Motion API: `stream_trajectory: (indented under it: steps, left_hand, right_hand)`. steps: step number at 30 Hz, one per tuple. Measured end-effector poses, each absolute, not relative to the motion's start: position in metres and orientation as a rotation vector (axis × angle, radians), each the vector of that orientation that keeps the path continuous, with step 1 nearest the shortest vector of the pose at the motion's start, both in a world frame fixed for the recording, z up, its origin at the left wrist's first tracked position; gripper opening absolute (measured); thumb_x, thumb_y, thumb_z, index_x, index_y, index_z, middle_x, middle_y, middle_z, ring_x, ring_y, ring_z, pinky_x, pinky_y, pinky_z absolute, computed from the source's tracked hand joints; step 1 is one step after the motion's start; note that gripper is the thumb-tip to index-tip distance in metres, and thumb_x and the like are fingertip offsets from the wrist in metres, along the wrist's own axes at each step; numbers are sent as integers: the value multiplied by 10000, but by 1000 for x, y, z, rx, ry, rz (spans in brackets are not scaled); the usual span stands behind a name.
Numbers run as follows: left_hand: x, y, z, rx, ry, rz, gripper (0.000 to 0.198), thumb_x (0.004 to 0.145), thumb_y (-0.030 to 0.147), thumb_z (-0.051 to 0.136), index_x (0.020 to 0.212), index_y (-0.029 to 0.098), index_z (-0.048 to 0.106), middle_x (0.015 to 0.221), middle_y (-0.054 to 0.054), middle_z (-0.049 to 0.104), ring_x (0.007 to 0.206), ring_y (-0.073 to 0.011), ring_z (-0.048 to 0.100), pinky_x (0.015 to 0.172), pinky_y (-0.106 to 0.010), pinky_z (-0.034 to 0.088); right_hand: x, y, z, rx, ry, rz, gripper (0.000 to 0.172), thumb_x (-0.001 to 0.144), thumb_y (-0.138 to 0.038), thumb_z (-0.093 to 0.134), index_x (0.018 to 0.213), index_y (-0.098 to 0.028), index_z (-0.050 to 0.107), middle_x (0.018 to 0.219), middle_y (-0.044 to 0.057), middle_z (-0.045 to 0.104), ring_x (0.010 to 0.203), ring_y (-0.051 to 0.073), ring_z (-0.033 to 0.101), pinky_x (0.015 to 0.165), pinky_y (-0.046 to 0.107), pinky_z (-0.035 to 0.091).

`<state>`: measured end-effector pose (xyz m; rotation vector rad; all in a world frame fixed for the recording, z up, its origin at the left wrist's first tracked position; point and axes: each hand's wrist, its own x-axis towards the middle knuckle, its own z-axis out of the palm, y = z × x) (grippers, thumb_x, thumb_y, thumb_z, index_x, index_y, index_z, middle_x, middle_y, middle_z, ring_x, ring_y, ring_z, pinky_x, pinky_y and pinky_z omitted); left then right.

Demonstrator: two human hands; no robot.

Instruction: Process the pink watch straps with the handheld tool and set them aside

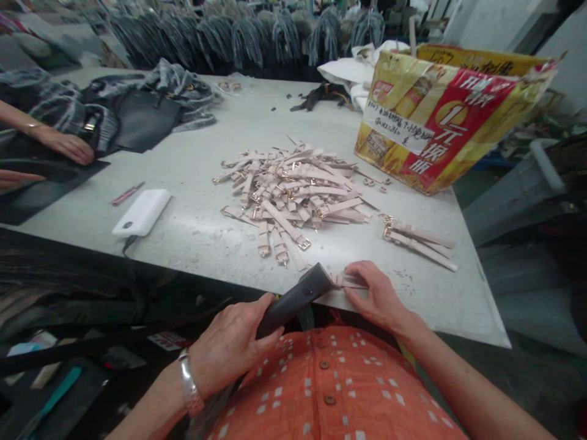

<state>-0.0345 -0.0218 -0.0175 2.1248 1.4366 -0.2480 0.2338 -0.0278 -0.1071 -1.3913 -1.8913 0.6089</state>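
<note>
My left hand (233, 342) is wrapped round a black handheld tool (298, 299), whose wide end points up and to the right, over the table's front edge. Just right of that end, my right hand (378, 296) pinches a pale beige strap (351, 282) between thumb and fingers; the strap's left end lies against the tool, and the exact contact is too small to tell. Beyond both hands spreads a big heap of beige straps (298, 189) with gold buckles. A small group of straps (419, 241) lies apart at the right.
On the table (247, 116) are a white power bank (143, 212) with a cable, a thin reddish item (128, 193) and a yellow and red box (440, 122) at the back right. Another person's hands (71, 145) touch black material at the left. Grey bins stand at the right.
</note>
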Motion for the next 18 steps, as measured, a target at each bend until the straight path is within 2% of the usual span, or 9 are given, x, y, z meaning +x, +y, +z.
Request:
stream_trajectory:
  steps: [7, 10, 18]
  left_hand:
    - [-36, -23, -21, 2127, 1401, -306, 218, 807, 392, 423, 921, 235, 521, 695, 10, 615, 675, -163, 602, 613, -246, 373]
    - [-37, -21, -19, 2146, 1411, -323, 240, 798, 412, 431, 934, 238, 525, 730, 1, 622, 705, -172, 603, 625, -253, 380]
    - [-36, -8, -19, 2195, 1444, -427, 257, 796, 422, 404, 932, 241, 526, 732, -18, 606, 718, -185, 598, 624, -260, 393]
  right_hand:
    - [227, -23, -111, -1443, -1982, 545, 231, 760, -290, 623, 983, -230, 620, 893, 65, 599, 849, 210, 527, 739, 347, 429]
    - [223, -22, -112, -1501, -2015, 498, 183, 768, -321, 621, 929, -236, 645, 841, 57, 604, 817, 202, 532, 727, 339, 418]
    - [214, -21, -112, -1509, -1969, 442, 111, 720, -196, 589, 829, -191, 601, 855, 51, 592, 817, 188, 515, 741, 313, 394]
